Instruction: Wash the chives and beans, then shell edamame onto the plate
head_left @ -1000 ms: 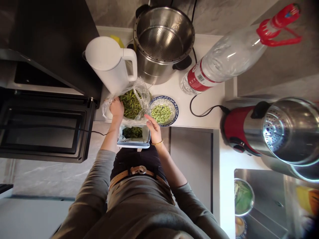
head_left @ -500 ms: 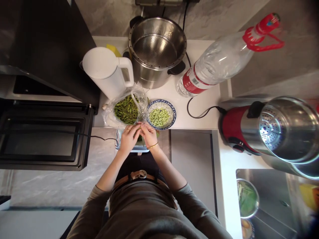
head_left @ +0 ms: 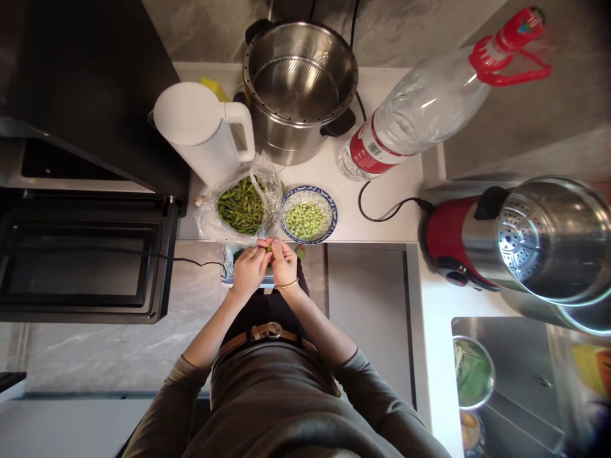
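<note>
Close together at the counter's front edge, my left hand [head_left: 249, 270] and my right hand [head_left: 284, 262] pinch one small green edamame pod [head_left: 270, 247] between their fingertips. Just beyond them a clear plastic bag [head_left: 206, 213] lies open, full of green pods [head_left: 241, 207]. To its right is a blue-rimmed plate [head_left: 333, 213] holding shelled green beans [head_left: 305, 220]. Below my hands, and partly covered by them, is a lined bin [head_left: 228, 273]; most of its contents are hidden.
Behind the bag stand a white jug [head_left: 191, 121] and a steel steamer pot [head_left: 296, 140]. A large plastic water bottle [head_left: 424, 102] leans at the right. Farther right are a red and steel appliance [head_left: 453, 235] and a sink [head_left: 520, 362]. An open oven door [head_left: 86, 267] juts out at left.
My left hand has come out of the bag and joined my right hand above the bin. Both now hold a pod. The view has shifted slightly.
</note>
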The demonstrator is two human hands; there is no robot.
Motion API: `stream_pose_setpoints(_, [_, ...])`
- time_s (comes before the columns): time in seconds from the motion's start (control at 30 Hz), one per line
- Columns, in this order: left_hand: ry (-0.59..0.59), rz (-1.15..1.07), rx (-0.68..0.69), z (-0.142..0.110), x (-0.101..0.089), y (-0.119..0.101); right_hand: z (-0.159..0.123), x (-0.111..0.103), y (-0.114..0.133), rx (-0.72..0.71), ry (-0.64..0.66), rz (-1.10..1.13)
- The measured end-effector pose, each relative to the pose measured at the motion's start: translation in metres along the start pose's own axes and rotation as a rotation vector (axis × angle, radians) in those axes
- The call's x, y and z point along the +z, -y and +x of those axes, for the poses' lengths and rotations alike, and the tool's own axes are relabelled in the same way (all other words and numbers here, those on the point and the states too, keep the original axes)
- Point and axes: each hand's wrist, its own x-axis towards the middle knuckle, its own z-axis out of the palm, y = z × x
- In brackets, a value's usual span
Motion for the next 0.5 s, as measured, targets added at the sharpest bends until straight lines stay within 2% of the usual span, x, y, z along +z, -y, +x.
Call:
stream_pose_setpoints(0.13, [0.005,-0.385,-0.145,0.002,0.001,-0.006,-0.001,0.002,0.001,-0.031,0.0,0.027])
stream_pose_setpoints(0.23, [0.056,-0.552,-0.201,0.003,-0.004,-0.008,0.0,0.0,0.003,0.011,0.007,-0.002])
stream_pose_setpoints(0.33, [0.078,-0.525,-0.146,0.001,-0.008,-0.008,-0.002,-0.001,0.002,0.027,0.032,-0.042])
stream_pose_setpoints(0.5, [-0.057,-0.332,0.001,-0.007,0.003,-0.001,-0.008,0.0,-0.006,-0.072,0.075,-0.106])
